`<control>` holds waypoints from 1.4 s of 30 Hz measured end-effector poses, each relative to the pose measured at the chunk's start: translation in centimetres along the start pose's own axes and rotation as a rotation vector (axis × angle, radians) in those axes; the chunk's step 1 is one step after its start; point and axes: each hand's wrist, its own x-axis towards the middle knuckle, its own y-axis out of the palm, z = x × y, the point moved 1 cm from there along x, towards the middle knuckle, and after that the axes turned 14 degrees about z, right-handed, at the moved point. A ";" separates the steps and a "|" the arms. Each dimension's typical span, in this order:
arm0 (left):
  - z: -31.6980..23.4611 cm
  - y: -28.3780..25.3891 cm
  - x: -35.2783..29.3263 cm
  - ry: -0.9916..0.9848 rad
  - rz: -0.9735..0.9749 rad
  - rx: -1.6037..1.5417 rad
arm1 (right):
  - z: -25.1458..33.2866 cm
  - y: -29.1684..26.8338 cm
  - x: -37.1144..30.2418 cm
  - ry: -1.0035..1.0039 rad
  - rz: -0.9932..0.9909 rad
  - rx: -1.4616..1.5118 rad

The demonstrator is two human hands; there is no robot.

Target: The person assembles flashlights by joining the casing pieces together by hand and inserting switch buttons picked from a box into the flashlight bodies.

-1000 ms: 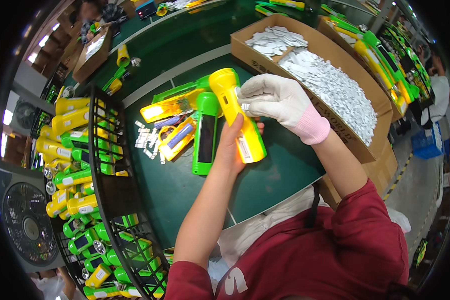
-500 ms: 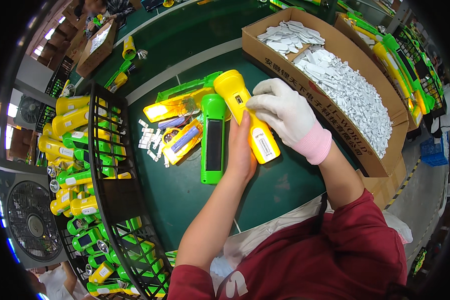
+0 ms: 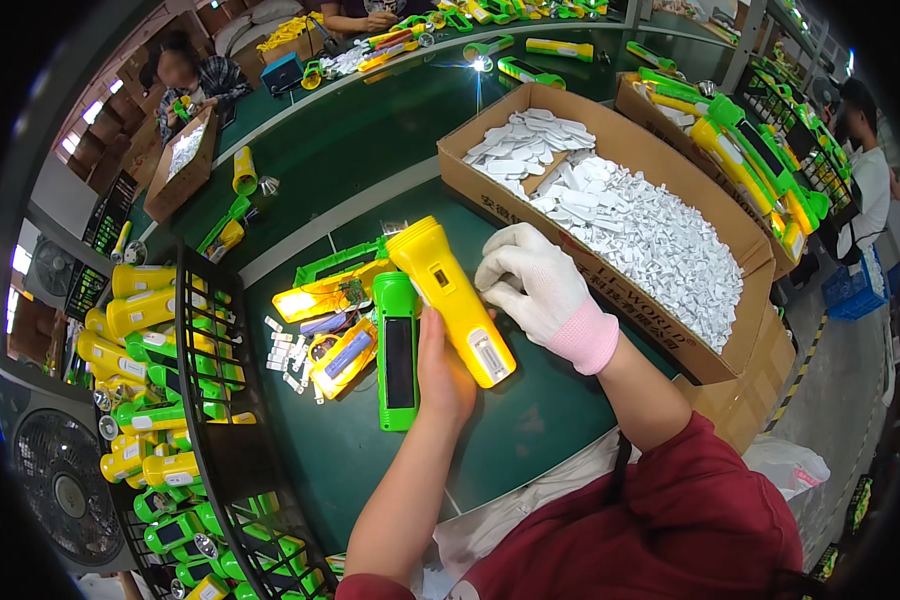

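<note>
Spanning the green desk (image 3: 530, 440), a cardboard box (image 3: 610, 300) of white parts sits right. Left hand (image 3: 445, 375) wraps the yellow torch (image 3: 450, 300) above the desk; gloved right hand (image 3: 535, 285) pinches its side, assembly seemingly unfinished.

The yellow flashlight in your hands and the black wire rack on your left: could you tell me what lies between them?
In the head view: a green flashlight body, opened flashlight halves and small white parts.

The bare left hand (image 3: 443, 372) is lying under the yellow plastic flashlight (image 3: 452, 297), which is hiding its fingers. The white-gloved right hand (image 3: 537, 290) is covering the flashlight's right flank. The tiny white pieces (image 3: 288, 352) left of the flashlight are too small to identify.
</note>
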 end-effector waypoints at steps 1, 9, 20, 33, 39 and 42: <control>0.0 0.1 0.1 -0.002 -0.003 -0.035 | 0.1 -0.2 0.1 -0.019 0.005 0.070; -0.4 0.4 0.1 0.048 -0.009 0.023 | -0.7 0.0 0.6 -0.083 0.085 -0.030; -1.0 0.5 -0.3 0.056 0.007 0.041 | -0.4 0.3 0.6 0.076 0.104 0.236; -0.1 -0.4 0.3 0.092 -0.048 0.111 | -1.6 0.5 1.1 0.194 0.150 0.304; -0.9 0.7 -0.3 0.152 -0.156 0.465 | -0.9 -0.8 1.2 0.234 0.143 0.683; -0.8 0.8 -0.3 0.194 -0.158 0.702 | -0.4 -0.9 1.0 0.220 0.218 0.699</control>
